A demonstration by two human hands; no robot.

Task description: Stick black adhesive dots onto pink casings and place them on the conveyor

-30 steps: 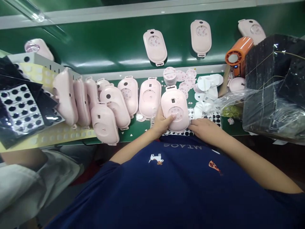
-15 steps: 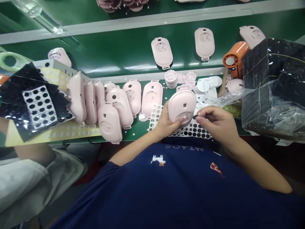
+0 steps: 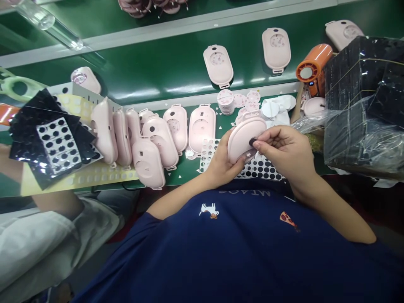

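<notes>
Plastic-wrapped black box (image 3: 360, 122) near the right hand (image 3: 285, 158)

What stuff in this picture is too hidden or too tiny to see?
All in the head view:
- Back of the pink case: the left hand covers it.
- Black dot: the right hand hides most of it.
- Sheet of black dots: the hands hide its upper part.
- Pink pieces: the top edge cuts them off.
- Inside the shiny plastic wrap: glare hides it.

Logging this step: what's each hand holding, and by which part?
The left hand grips a pink oval plastic housing by its lower edge; the right hand's fingers pinch a small black round pad at its face.
</notes>
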